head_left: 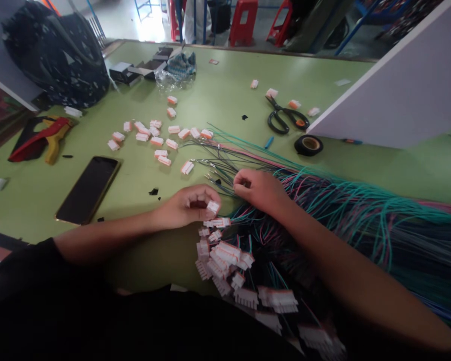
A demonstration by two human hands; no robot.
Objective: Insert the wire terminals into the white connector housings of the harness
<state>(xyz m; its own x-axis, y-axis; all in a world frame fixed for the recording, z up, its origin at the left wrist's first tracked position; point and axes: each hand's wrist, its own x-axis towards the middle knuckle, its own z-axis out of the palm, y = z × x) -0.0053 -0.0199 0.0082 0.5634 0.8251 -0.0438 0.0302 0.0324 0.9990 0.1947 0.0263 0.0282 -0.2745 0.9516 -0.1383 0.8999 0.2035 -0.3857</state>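
Note:
Between the thumb and fingers of my left hand [190, 206] is a white and orange connector housing [213, 207]. My right hand [261, 188] is closed, fingers curled, over the loose ends of dark wires [225, 173]; what lies between its fingertips is hidden. A thick bundle of green, pink and dark wires [346, 195] runs off to the right beneath my right forearm. Below my hands, several connectors fitted on wires [225, 255] hang in a cluster near the table's front edge. Loose connector housings [157, 142] are scattered beyond my left hand.
A phone [88, 190] lies on the green table at left, near a red and yellow tool [47, 138]. Black scissors [285, 115] and a roll of black tape [308, 145] lie at right, before a white panel [398, 85]. A dark patterned bag [60, 55] stands back left.

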